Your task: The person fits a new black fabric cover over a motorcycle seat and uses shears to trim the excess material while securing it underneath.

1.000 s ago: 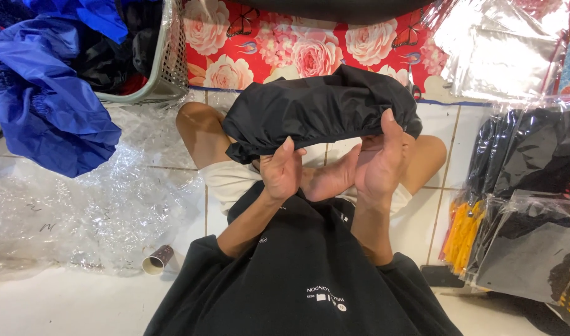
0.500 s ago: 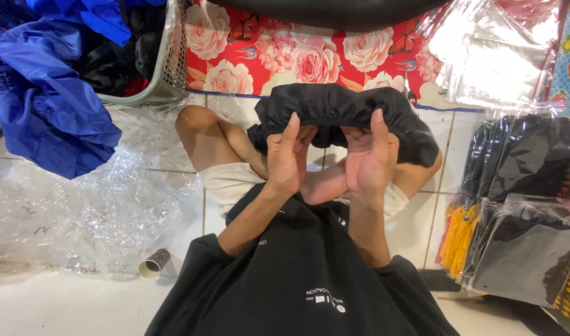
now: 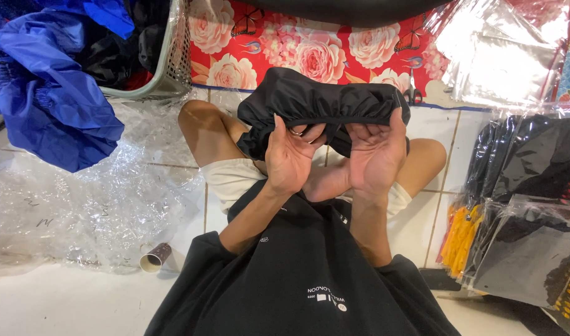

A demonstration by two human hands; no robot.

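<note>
Left hand: I see it curled, fingers pinching the black garment's lower edge.
Right hand: palm up, fingers hooked over the same bundle.

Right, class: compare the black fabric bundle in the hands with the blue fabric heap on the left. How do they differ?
The black bundle is rolled compact; the blue heap sprawls loose and crumpled. The black bundle is held up by the left hand and right hand; the blue heap lies untouched beside a basket. The blue heap looks larger. Both are thin, slightly shiny fabric.
</note>
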